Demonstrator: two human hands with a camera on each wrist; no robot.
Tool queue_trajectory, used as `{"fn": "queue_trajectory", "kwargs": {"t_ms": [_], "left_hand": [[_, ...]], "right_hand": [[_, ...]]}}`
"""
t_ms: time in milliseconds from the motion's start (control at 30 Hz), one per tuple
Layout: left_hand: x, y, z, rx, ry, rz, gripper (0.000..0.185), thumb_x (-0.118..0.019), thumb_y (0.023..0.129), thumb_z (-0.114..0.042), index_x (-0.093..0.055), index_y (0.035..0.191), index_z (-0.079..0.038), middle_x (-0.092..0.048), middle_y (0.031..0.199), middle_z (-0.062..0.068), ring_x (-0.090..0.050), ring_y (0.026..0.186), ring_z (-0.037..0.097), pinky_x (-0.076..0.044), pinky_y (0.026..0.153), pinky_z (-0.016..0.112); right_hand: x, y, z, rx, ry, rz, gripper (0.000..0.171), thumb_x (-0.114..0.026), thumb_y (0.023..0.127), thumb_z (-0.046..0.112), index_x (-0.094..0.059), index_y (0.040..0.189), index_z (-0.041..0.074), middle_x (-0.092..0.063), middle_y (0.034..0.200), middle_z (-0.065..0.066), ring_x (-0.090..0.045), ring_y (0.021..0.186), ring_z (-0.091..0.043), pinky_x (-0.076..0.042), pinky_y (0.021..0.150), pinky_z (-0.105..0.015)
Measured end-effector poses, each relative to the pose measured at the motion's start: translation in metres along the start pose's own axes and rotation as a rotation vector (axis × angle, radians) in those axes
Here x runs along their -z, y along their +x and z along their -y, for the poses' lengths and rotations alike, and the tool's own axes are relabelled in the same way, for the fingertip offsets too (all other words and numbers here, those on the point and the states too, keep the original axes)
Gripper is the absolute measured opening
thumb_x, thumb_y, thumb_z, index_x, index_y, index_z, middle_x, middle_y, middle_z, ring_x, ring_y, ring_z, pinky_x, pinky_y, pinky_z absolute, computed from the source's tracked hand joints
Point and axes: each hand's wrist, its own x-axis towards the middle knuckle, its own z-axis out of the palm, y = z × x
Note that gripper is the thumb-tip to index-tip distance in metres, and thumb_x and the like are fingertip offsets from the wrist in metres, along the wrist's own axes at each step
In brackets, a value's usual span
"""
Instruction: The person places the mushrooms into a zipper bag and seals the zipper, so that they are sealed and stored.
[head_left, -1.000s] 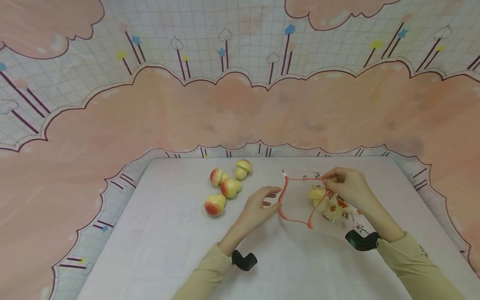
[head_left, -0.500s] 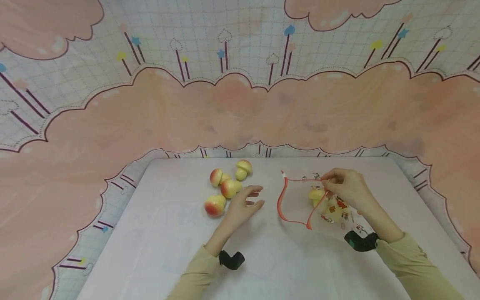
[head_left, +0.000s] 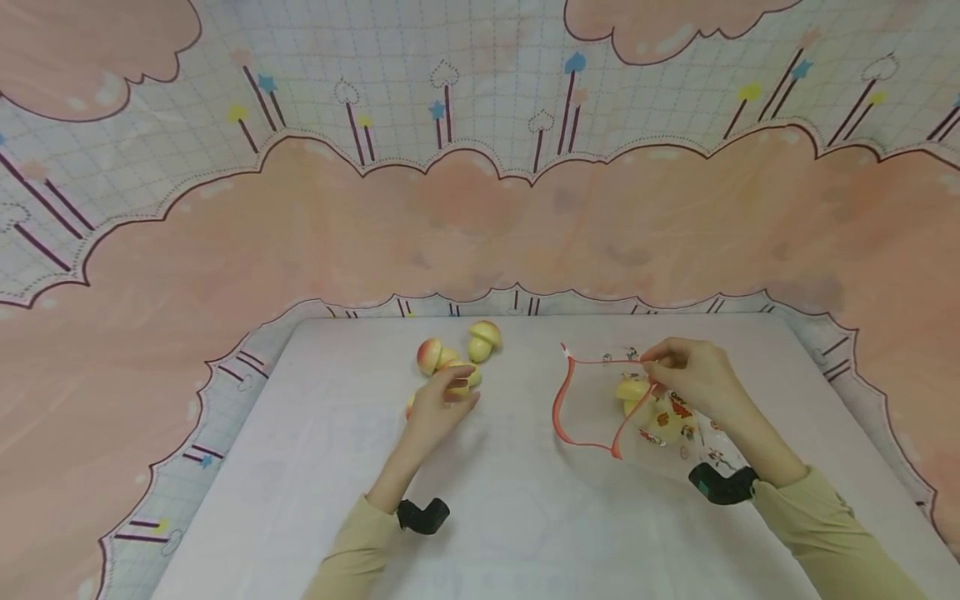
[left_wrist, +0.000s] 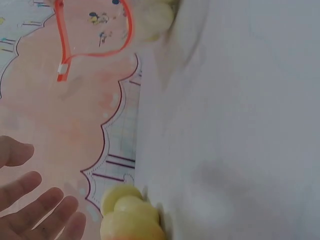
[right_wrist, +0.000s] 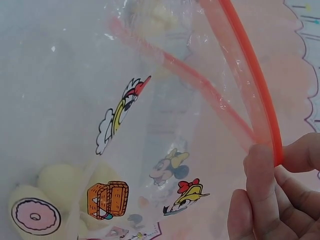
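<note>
Yellow mushroom [head_left: 459, 385] half hidden under left hand [head_left: 437, 408].

On the white-covered table [head_left: 525, 517], a cluster of yellow-and-red toy mushrooms [head_left: 480, 340] lies left of centre, toward the far edge. The left hand [head_left: 438, 408] sits over the near side of that cluster. Well apart to the right lies a clear cartoon-printed zip bag with an orange rim [head_left: 577, 400], its mouth facing left. A pale yellow toy mushroom [head_left: 633, 392] rests inside it. The right hand [head_left: 693, 375] is at the bag's far rim. A pink cloud-patterned backdrop [head_left: 480, 217] stands behind the table.
</note>
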Motion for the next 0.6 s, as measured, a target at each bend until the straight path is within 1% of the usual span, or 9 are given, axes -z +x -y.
{"fn": "queue_trajectory", "kwargs": {"t_ms": [100, 233, 400, 600], "left_hand": [[0.008, -0.002, 0.005, 0.020, 0.035, -0.026, 0.036, -0.068, 0.083, 0.000, -0.062, 0.119, 0.003, -0.063, 0.123, 0.019, -0.062, 0.108, 0.039, -0.053, 0.090, 0.049], [0.019, -0.003, 0.010, 0.061, 0.075, -0.045, 0.038, -0.070, 0.084, -0.005, -0.062, 0.121, 0.000, -0.063, 0.125, 0.017, -0.063, 0.110, 0.037, -0.053, 0.090, 0.049], [0.030, -0.005, 0.017, 0.108, 0.072, -0.049, 0.039, -0.070, 0.085, -0.008, -0.061, 0.123, -0.002, -0.062, 0.125, 0.018, -0.061, 0.114, 0.037, -0.053, 0.093, 0.047], [0.040, -0.007, 0.021, 0.128, 0.089, -0.075, 0.039, -0.068, 0.086, -0.008, -0.060, 0.123, 0.000, -0.062, 0.125, 0.019, -0.061, 0.114, 0.037, -0.052, 0.093, 0.048]], "right_hand": [[0.000, 0.001, -0.001, -0.006, -0.003, 0.005, 0.027, -0.058, 0.094, 0.015, -0.063, 0.113, -0.003, -0.071, 0.088, -0.019, -0.068, 0.065, -0.018, -0.038, 0.044, -0.023], [0.001, 0.001, -0.001, -0.003, 0.004, 0.005, 0.026, -0.059, 0.093, 0.015, -0.064, 0.112, -0.003, -0.071, 0.087, -0.018, -0.068, 0.065, -0.016, -0.039, 0.045, -0.023], [0.002, 0.001, -0.001, 0.004, 0.013, 0.003, 0.025, -0.060, 0.094, 0.016, -0.064, 0.111, -0.002, -0.072, 0.088, -0.017, -0.068, 0.064, -0.014, -0.040, 0.045, -0.024], [0.002, 0.001, -0.001, -0.005, 0.009, 0.004, 0.026, -0.059, 0.094, 0.017, -0.064, 0.112, -0.002, -0.072, 0.086, -0.015, -0.068, 0.066, -0.017, -0.039, 0.045, -0.024]]}}
